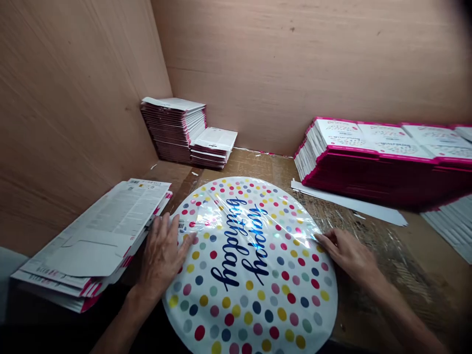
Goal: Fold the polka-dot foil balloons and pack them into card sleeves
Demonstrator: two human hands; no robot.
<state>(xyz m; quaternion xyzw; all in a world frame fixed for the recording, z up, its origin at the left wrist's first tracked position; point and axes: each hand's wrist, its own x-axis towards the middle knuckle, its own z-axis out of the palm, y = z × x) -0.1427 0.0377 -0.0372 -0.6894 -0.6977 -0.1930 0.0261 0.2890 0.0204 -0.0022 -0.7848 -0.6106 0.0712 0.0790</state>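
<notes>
Left-hand grip (162,253) loosely spread and right-hand grip (346,253) drawn to a narrow pinch, you steadied a round, dotted "happy birthday" disc (250,268) from opposite sides on the cardboard-covered counter (387,260). Your left thumb lay on the printed face, well apart from the fingers, which reached along the edge just beside a stack of folded cartons (99,236); whether they had hold of anything underneath could not be told. On the right, thumb and fingertips came together at the rim and appeared to have hold of it. The disc lay flat before you, its lettering turned sideways, with a white paper strip (350,202) beyond it to the right. Streaks of glare suggested a slick, film-like surface, probably light, soft and easily creased, apt to slide beneath your fingers. Opposite edges looked the best places for you to take it, with gentle, even pressure, since a one-sided pull would likely have wrinkled the face.
</notes>
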